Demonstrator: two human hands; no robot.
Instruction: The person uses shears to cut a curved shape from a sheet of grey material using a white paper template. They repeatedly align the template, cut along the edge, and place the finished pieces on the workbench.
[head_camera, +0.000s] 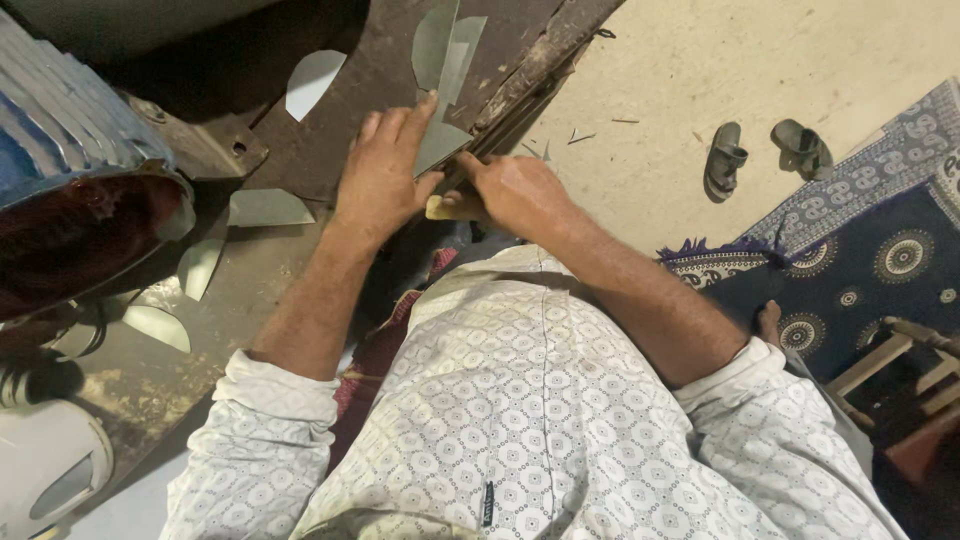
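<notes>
White patterned cotton shirt (540, 400) fills my view, and up at 12 o'clock my left hand (385, 170) presses fingers-together on the thin grey sheet-metal piece (440, 145) while my right hand (510, 190) grips a pale-handled tool (440, 207), mid-cut I'd guess, needing steady pressure.

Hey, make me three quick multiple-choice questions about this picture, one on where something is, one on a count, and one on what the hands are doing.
1. Where do the sandals lie?
A. on the bare floor beside the patterned rug
B. on the workbench
C. on the person's lap

2. How many sandals show?
A. one
B. two
C. four

3. What is the left hand doing?
A. hanging free
B. pressing flat on a metal sheet piece
C. lifting a sandal

Answers: 1 A, they sit on pale floor left of the rug's edge. 2 B, a pair lies side by side. 3 B, its fingers spread over the piece, while the right hand is closed on a tool.
</notes>
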